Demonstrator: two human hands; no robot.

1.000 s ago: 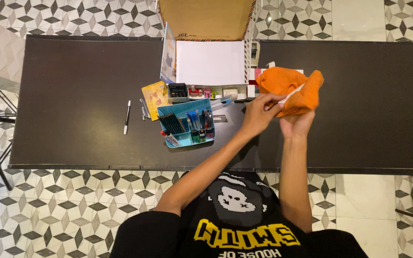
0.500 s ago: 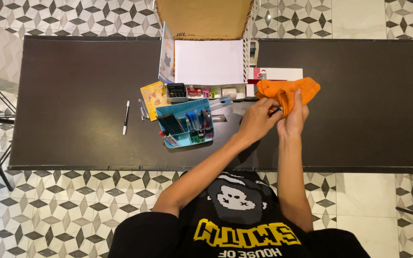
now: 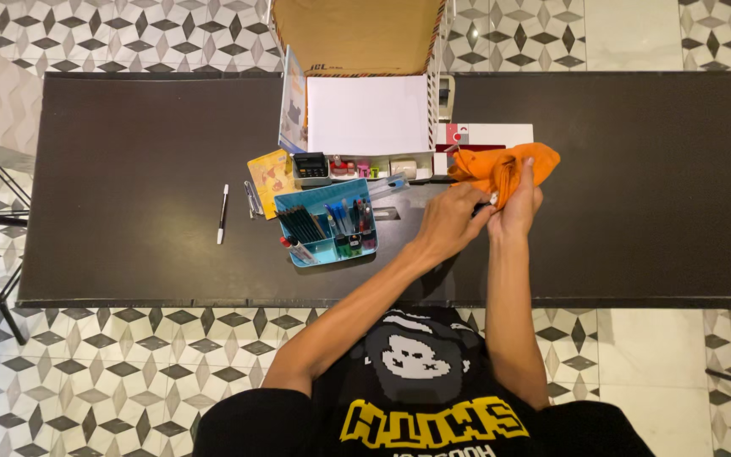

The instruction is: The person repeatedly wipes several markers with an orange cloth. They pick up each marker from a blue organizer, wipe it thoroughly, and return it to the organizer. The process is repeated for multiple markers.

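My right hand (image 3: pixel 519 206) is closed on a crumpled orange cloth (image 3: pixel 501 164) that rests on the dark table (image 3: pixel 636 195). Right beside it, my left hand (image 3: pixel 448 225) touches the cloth's lower edge with its fingers pinched. A small white tip (image 3: pixel 494 199) pokes out between the two hands; whether the left hand holds it I cannot tell. A blue organiser tray (image 3: pixel 327 220) with pens and pencils sits just left of my left hand.
An open cardboard box (image 3: pixel 365 38) with a white sheet (image 3: pixel 367 114) stands at the table's far edge. A row of small stationery items (image 3: pixel 357 167), a yellow card (image 3: pixel 269 172), a white slip (image 3: pixel 488 134) and a loose pen (image 3: pixel 222 213) lie nearby.
Both hands brought the orange cloth down and left toward the table. The cloth went from spread and raised to bunched, and the long white stick seen earlier is mostly covered.
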